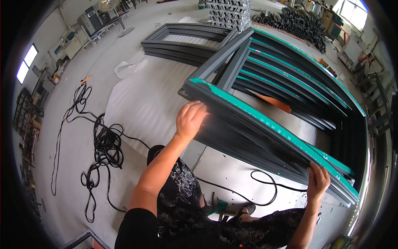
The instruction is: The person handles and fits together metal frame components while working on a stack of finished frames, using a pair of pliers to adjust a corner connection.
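Observation:
A large dark grey window frame (236, 101) lies tilted on top of a stack of similar frames (232, 133), with green film along its upper face. My left hand (191, 120) is closed at the near side of the stack, close to the left corner. Its fingertips are blurred, and what they hold, if anything, is hidden. Near the right end of the same long side, my right hand (318, 181) grips the top frame, thumb and fingers round its edge.
A smaller stack of grey frames (178, 52) lies behind on white foam sheeting (137, 99). Black cable (107, 143) is coiled on the floor at left, and a loop runs by my feet. Dark metal profiles (298, 27) are piled far right. An orange piece (273, 102) lies inside the frames.

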Tool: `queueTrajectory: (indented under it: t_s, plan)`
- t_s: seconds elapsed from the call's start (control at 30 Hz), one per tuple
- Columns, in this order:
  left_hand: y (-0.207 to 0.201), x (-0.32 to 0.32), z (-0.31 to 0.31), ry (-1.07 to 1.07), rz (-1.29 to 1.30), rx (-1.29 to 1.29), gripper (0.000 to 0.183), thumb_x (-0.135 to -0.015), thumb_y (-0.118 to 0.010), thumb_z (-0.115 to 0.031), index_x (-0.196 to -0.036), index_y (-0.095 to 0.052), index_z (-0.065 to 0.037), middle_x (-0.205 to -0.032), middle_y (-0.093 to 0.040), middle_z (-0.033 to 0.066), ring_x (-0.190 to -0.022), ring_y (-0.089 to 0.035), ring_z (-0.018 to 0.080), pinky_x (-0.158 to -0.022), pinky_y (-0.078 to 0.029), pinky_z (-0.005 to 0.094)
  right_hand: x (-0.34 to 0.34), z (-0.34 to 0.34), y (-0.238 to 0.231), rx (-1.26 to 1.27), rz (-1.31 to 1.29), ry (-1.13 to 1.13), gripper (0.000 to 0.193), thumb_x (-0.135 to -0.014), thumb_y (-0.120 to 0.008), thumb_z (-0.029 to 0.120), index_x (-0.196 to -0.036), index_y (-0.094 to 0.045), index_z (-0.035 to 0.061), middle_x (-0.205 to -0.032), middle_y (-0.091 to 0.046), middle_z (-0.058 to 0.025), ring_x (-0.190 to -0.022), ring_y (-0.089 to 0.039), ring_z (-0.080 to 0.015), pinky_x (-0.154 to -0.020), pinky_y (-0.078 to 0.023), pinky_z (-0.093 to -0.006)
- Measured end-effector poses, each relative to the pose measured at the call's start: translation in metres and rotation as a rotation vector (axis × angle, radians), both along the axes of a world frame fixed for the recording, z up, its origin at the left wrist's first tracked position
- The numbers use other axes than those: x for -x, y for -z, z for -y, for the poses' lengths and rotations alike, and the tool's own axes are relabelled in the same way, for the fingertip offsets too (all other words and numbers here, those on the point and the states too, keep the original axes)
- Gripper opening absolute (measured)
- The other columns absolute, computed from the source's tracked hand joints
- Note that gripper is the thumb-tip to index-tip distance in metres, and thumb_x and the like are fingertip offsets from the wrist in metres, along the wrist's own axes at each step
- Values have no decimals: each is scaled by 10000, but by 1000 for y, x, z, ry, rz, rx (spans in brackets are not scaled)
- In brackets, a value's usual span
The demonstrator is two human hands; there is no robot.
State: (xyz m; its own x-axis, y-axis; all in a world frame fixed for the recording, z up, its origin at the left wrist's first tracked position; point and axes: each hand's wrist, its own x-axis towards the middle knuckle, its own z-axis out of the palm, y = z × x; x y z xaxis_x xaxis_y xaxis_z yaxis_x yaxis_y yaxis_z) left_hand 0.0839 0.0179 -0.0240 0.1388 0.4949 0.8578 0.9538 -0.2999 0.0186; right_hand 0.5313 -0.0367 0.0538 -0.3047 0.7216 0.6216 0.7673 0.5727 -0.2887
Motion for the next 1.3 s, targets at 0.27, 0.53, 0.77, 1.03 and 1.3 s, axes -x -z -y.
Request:
queueTrajectory:
  t_s: [0.27, 0.53, 0.77, 1.03, 1.3]
  plan:
    - [-2, -28, 10, 37, -3, 54, 288, -714, -769, -141, -957, -663, -31, -1015, -623, 73, -1001, -599, 263, -867, -505, 374, 3, 1, -2, 5, 3, -2, 211, -737, -703, -33, -942, -671, 2, -745, -618, -106, -636, -572, -231, -605, -455, -320]
    - [7, -35, 6, 85, 32, -68, 259, -683, -769, -73, -925, -682, -44, -958, -638, 58, -939, -616, 238, -874, -526, 370, 5, 4, -1, 41, -36, -8, 218, -713, -726, -13, -924, -677, 8, -687, -593, -92, -589, -547, -241, -571, -446, -333]
    - [-5, -66, 15, 156, -13, 32, 308, -690, -773, -109, -972, -670, -43, -982, -625, 62, -956, -609, 247, -838, -520, 367, 11, 9, -10, 123, 2, 0, 201, -704, -736, 11, -897, -679, 14, -653, -582, -96, -563, -551, -249, -544, -443, -348]
    - [-1, -70, 9, 161, 8, -36, 230, -689, -768, -73, -904, -688, -51, -957, -637, 46, -929, -621, 233, -818, -530, 348, 8, 8, -6, 234, -13, 27, 164, -709, -739, 41, -863, -684, 32, -633, -574, -98, -573, -557, -265, -553, -441, -350]
    - [1, -111, 15, 241, 53, 4, 265, -689, -773, -81, -937, -686, -55, -993, -631, 40, -946, -610, 233, -827, -515, 357, 10, 10, -4, 292, -7, 33, 146, -723, -738, 80, -859, -695, 49, -661, -605, -108, -597, -586, -287, -560, -459, -364]
